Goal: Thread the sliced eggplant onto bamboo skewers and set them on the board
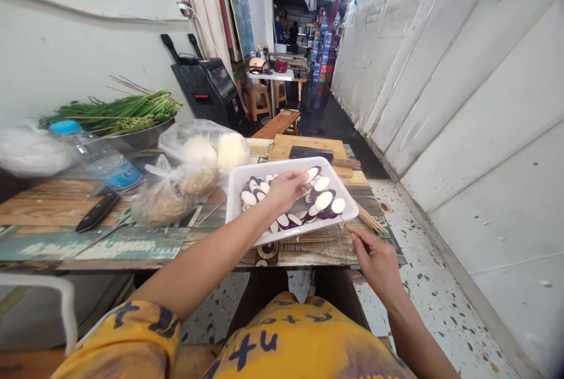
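While the right hand (376,255) pinches a thin bamboo skewer (346,224) at the near right corner of a white plastic tray (351,207), the left hand (286,191) reaches across into the tray. The left fingers (300,178) are grasping an eggplant slice (312,174) at the far end of a slanting row; the right fingers are closed on the stick close to its near end. Since the row lines up with the skewer, the slices seem to be going onto it, though their overlap hides how many it pierces. Loose eggplant slices (249,198), pale ovals with purple skin, lie along the tray's left and near sides.

To do this threading well, the slice is best held by its edges, with the fingertips out of the skewer's line, because the point is hidden and probably close to them. The right hand should hold the stick steady and straight, so that it enters through the middle; a hole near the skin would likely tear. Gentle pressure should suit such soft flesh, and even spacing would help the slices sit flat. Working low over the tray is sensible, as any that slip land inside. Spare skewers (371,219) lie handily on the table (202,245), just beside the tray's right end.
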